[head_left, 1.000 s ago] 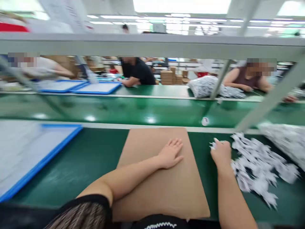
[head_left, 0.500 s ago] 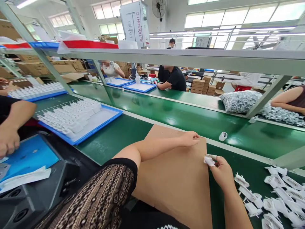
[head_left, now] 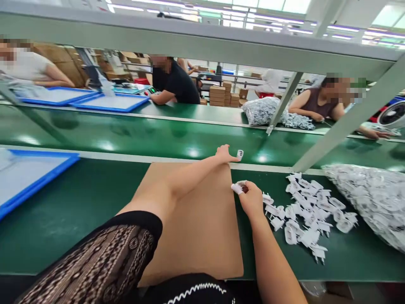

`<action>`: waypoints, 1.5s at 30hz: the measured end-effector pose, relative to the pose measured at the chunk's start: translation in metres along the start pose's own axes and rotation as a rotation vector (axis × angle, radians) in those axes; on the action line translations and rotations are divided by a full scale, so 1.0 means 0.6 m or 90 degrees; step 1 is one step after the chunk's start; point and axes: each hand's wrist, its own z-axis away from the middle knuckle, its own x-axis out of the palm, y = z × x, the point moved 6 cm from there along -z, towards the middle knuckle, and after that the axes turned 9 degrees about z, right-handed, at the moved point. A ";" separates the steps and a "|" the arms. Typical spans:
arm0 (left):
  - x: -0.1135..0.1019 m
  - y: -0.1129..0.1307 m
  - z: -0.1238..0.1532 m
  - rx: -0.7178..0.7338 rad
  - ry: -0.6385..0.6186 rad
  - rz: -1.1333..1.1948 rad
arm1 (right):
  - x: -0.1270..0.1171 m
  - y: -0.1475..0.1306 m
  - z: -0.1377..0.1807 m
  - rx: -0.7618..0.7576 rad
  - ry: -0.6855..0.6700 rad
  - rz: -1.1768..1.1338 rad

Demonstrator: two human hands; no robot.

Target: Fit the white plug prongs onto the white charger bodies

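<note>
My left hand [head_left: 225, 154] reaches over the far edge of the cardboard sheet to the green conveyor belt. Its fingers are spread. Beside the thumb tip lies a small white plastic cover [head_left: 240, 154] with dark openings; whether the thumb touches it I cannot tell. Near the sheet's right edge, my right hand [head_left: 253, 198] is closed on a white plug housing [head_left: 236, 188], gripped between thumb and fingers. To the right of that hand, a loose spread of white plug housings [head_left: 305, 207], some with pins showing, covers part of the green table.
The cardboard sheet [head_left: 199, 228] lies in front of me. A clear bag [head_left: 373, 202] of white parts is at the right, and a blue-rimmed tray [head_left: 41, 177] at the left. A shelf beam [head_left: 190, 50] crosses above. Several co-workers sit beyond the belt.
The view has swung right and downward. My left hand has moved forward from above the cardboard to the cover on the belt, its fingers now spread. My right hand still holds the plug housing.
</note>
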 end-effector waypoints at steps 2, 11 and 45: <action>0.021 -0.001 -0.011 -0.010 0.002 -0.001 | -0.003 0.008 -0.003 0.050 0.050 -0.129; 0.047 0.010 0.018 0.071 0.012 0.056 | 0.024 0.030 -0.012 0.230 -0.005 -0.677; -0.043 -0.081 0.345 0.293 -0.119 0.250 | 0.038 -0.145 0.054 -0.418 -0.009 0.175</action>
